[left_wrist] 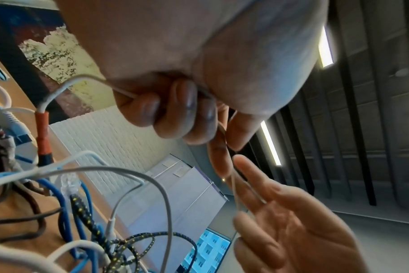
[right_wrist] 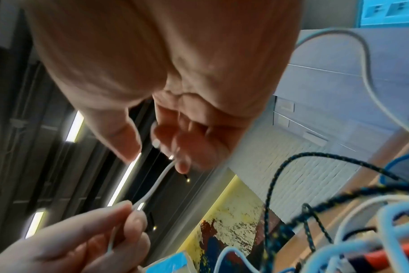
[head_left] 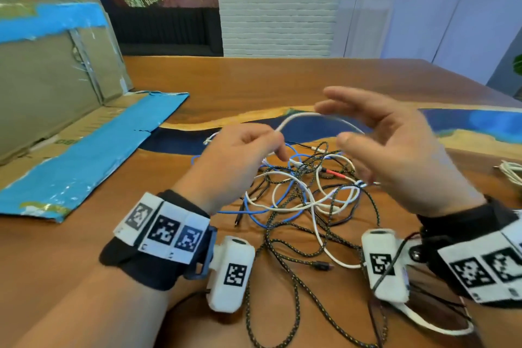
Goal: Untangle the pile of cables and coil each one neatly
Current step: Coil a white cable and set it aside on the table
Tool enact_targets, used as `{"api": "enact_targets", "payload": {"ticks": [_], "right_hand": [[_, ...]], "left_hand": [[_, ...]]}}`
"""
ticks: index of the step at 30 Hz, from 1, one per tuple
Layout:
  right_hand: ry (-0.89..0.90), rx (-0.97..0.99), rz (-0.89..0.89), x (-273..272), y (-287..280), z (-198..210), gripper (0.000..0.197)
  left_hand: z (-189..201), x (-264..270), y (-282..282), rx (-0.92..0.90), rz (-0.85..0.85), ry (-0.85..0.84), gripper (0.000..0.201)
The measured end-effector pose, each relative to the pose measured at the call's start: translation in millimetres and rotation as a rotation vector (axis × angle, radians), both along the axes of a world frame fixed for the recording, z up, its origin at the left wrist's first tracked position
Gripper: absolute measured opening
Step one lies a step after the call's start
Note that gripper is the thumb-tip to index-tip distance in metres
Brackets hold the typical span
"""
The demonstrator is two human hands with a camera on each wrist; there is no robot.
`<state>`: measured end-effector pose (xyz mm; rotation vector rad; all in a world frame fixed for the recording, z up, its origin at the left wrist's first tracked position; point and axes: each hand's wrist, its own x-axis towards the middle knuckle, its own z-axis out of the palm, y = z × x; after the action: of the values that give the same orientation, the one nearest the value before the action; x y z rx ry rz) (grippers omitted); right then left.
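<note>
A tangled pile of cables point(head_left: 305, 195), white, blue and black braided, lies on the wooden table point(head_left: 254, 79) between my wrists. My left hand point(head_left: 278, 138) is raised above the pile and pinches a thin white cable point(head_left: 299, 115) between thumb and fingers. From there the cable arcs to the right, to my right hand point(head_left: 336, 121). That hand is spread, with its thumb apart from straight fingers, and the cable lies across the fingers. In the left wrist view my left hand point(left_wrist: 175, 114) has curled fingers around the white cable point(left_wrist: 82, 78). The right wrist view shows the white cable point(right_wrist: 156, 184) spanning both hands.
Flattened cardboard with blue tape point(head_left: 70, 150) covers the table's left side and stands up at the back left. Another white cable point(head_left: 511, 169) lies at the right edge. A black braided cable point(head_left: 282, 291) trails toward the near table edge.
</note>
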<state>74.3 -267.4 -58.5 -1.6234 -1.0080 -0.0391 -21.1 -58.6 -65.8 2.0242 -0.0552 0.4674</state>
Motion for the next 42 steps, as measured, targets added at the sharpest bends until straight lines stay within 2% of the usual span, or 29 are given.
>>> {"api": "enact_targets", "payload": {"ticks": [2, 3, 5, 6, 8, 9, 11, 15, 17, 19, 21, 23, 25, 27, 28, 30, 31, 34, 36, 39, 42], "right_hand": [[-0.009, -0.207, 0.015, -2, 4, -3, 0.046], [-0.004, -0.246, 0.010, -2, 6, -6, 0.037], [0.064, -0.127, -0.020, 3, 7, -7, 0.011], [0.142, 0.007, -0.046, 7, 5, -7, 0.008], [0.333, 0.308, -0.086, 18, -3, -1, 0.014], [0.378, 0.390, -0.106, 23, -8, 2, 0.016], [0.389, 0.403, -0.141, 30, -13, 1, 0.022], [0.417, 0.257, -0.284, 35, -8, -8, 0.018], [0.433, 0.293, -0.305, 34, -8, -5, 0.025], [0.413, 0.471, -0.222, 29, -9, 1, 0.029], [0.349, 0.572, -0.032, 21, -7, 5, 0.025], [0.233, 0.459, 0.080, 13, -3, 4, 0.028], [0.068, 0.109, 0.066, 9, 1, -2, 0.037], [0.035, -0.183, 0.051, 6, 3, -6, 0.036], [0.067, -0.238, 0.050, 6, 3, -6, 0.030], [0.089, -0.238, 0.052, 6, 2, -4, 0.012], [0.082, -0.201, 0.062, 6, 1, -3, 0.011], [0.137, -0.040, 0.029, 6, -4, 1, 0.024], [0.214, 0.023, -0.008, 11, -5, -3, 0.026], [0.249, -0.012, -0.048, 15, 2, -10, 0.018], [0.219, -0.191, 0.007, 10, 6, -11, 0.029]], "left_hand": [[0, -3, -3, 0.026, -0.097, 0.051, 0.034], [1, -5, -4, 0.031, -0.124, 0.076, 0.034], [3, -6, -2, 0.039, -0.139, 0.121, 0.037], [3, -5, 1, 0.050, -0.112, 0.136, 0.041], [3, -2, 11, 0.092, 0.021, 0.132, 0.049], [3, -1, 16, 0.091, 0.096, 0.112, 0.050], [3, 1, 22, 0.003, 0.172, 0.060, 0.049], [5, 3, 21, -0.400, 0.165, 0.039, 0.035], [7, 1, 21, -0.470, 0.155, 0.029, 0.031], [9, -1, 22, -0.437, 0.132, 0.005, 0.031], [8, -4, 19, -0.320, 0.079, 0.007, 0.031], [7, -8, 9, -0.197, -0.017, 0.052, 0.028], [5, -9, -1, -0.159, -0.123, 0.096, 0.027], [4, -10, -6, -0.163, -0.213, 0.117, 0.028], [3, -9, -6, -0.166, -0.244, 0.130, 0.030], [3, -8, -5, -0.176, -0.275, 0.181, 0.035], [3, -8, -4, -0.186, -0.280, 0.214, 0.037], [5, -8, -3, -0.217, -0.290, 0.281, 0.043], [5, -9, -3, -0.285, -0.280, 0.266, 0.043], [9, -11, -3, -0.543, -0.323, 0.156, 0.033], [13, -9, -5, -0.839, -0.342, 0.039, 0.037]]}}
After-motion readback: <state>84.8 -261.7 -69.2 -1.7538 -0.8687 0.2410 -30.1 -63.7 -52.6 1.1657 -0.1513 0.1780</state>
